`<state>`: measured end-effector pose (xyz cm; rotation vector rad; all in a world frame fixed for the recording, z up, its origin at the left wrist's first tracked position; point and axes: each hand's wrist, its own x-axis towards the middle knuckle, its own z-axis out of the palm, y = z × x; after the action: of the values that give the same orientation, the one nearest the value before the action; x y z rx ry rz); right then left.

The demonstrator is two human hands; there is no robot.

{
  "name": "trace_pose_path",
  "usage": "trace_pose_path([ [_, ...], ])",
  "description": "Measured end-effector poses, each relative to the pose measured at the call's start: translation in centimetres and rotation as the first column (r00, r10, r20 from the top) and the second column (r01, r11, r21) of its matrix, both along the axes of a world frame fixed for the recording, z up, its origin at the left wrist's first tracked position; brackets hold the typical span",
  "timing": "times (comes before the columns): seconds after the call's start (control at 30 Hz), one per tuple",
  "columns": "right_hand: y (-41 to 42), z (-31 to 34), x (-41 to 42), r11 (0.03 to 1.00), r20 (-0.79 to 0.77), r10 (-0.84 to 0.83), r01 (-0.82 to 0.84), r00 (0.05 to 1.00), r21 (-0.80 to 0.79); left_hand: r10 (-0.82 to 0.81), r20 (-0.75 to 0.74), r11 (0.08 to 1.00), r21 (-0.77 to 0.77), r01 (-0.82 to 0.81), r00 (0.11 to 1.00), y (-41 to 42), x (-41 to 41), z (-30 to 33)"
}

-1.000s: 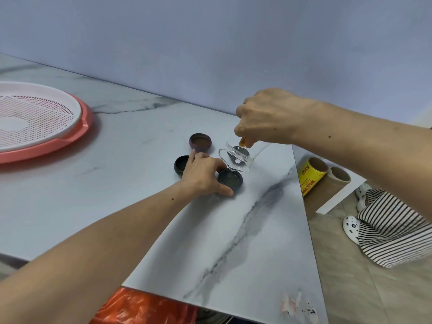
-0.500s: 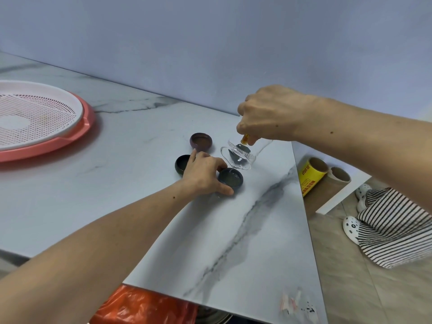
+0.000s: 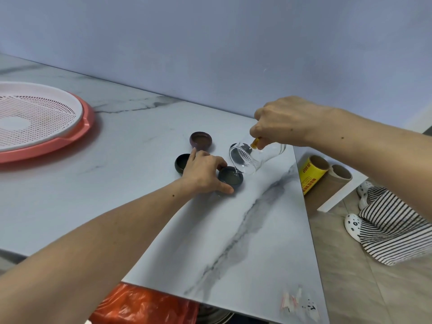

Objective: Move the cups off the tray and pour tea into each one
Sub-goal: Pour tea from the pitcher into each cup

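Observation:
My right hand [image 3: 287,120] grips the amber handle of a clear glass pitcher [image 3: 252,157], tipped far over with its spout at the rim of a dark cup [image 3: 231,177]. My left hand [image 3: 203,171] holds that cup steady on the marble table, thumb along its near side. A brown cup [image 3: 200,141] stands behind my left hand and a black cup [image 3: 181,162] sits to its left, partly hidden by my fingers. Another dark cup [image 3: 240,149] shows through the pitcher glass. The pink tray [image 3: 77,134] with a white perforated insert lies at the far left.
The table's right edge [image 3: 304,195] drops to a floor with cardboard tubes [image 3: 313,174], white clogs and a striped cloth [image 3: 392,230]. An orange plastic bag [image 3: 145,305] lies under the near edge. A blue wall runs along the back.
The pitcher stays tipped over the dark cup and has tilted slightly further. My left hand has kept its hold on the cup.

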<state>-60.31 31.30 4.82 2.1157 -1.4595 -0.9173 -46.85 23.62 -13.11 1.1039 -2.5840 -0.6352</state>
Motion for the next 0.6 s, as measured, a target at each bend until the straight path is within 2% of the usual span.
trace_pose_path([
  [0.3, 0.9, -1.8, -3.8, 0.983, 0.283, -0.183, 0.184, 0.942, 0.022, 0.009, -0.026, 1.0, -0.005, -0.009, 1.0, -0.1, 0.2, -0.1],
  [0.47, 1.4, -2.4, -6.0, 0.936, 0.515, -0.335, 0.34, 0.789, 0.088, 0.035, -0.041, 0.999, 0.031, -0.034, 0.999, -0.4, 0.8, 0.3],
  [0.6, 1.9, -2.3, -7.4, 0.876, 0.667, -0.429, 0.46, 0.609, 0.143, 0.044, -0.042, 0.999, 0.034, -0.042, 0.998, -0.3, 1.5, 1.3],
])
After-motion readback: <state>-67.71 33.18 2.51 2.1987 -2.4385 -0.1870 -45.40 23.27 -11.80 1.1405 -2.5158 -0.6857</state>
